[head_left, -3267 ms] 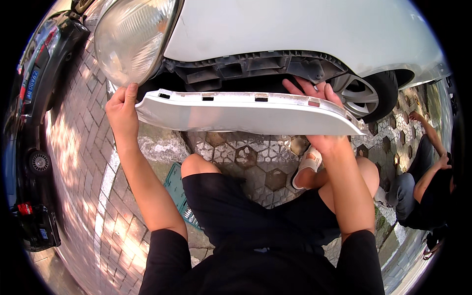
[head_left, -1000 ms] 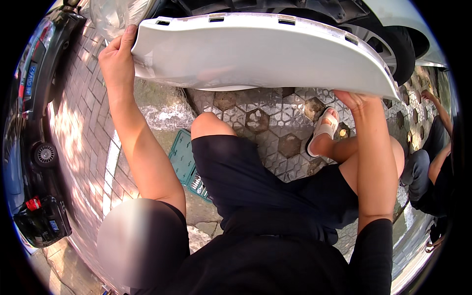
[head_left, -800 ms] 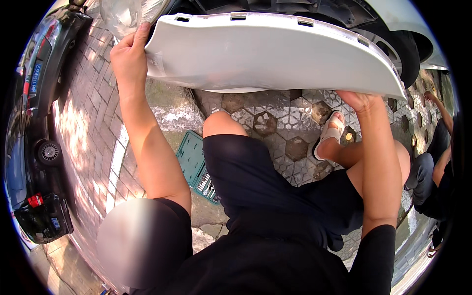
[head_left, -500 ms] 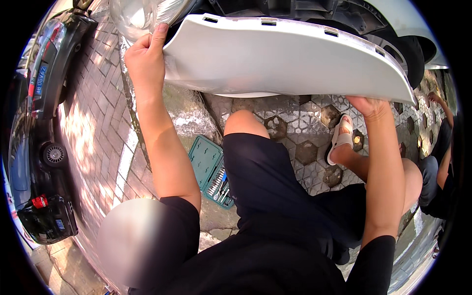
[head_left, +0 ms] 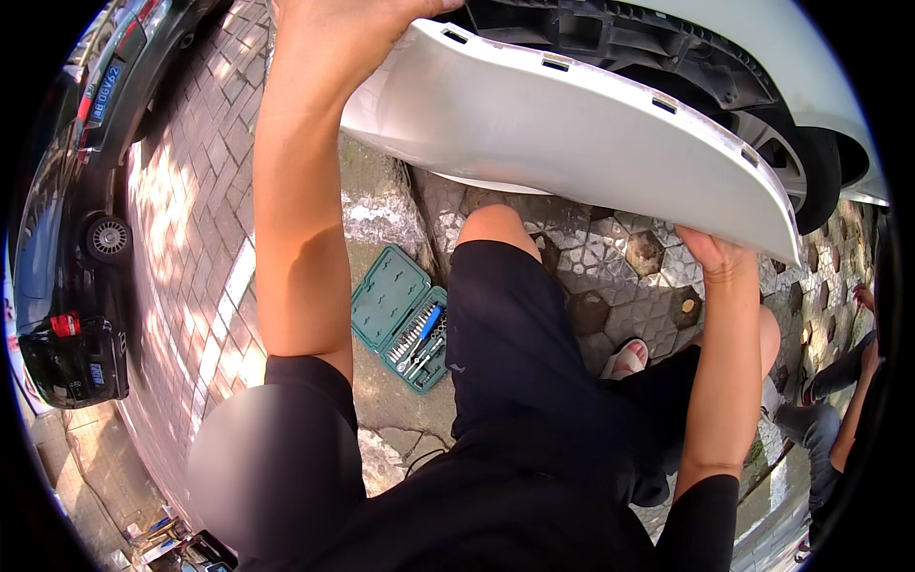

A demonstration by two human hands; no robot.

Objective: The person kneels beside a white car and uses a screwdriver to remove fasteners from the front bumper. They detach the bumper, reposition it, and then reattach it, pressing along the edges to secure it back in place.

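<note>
Left hand (head_left: 345,36) shifted higher at white panel (head_left: 572,124), right hand (head_left: 715,252) holding lower edge

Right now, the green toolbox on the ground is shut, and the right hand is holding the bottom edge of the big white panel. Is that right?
Not quite: the green toolbox is open, with tools showing, as the head view shows. The right hand is holding the bottom edge of the white panel.

At the upper left of my view, I can make out pale characters on a blue rectangular licence plate (head_left: 106,93) on a dark car (head_left: 155,59). Lower left, a smaller blue plate (head_left: 96,373) sits on a glossy black vehicle (head_left: 59,360), its marks too tiny to read.
</note>
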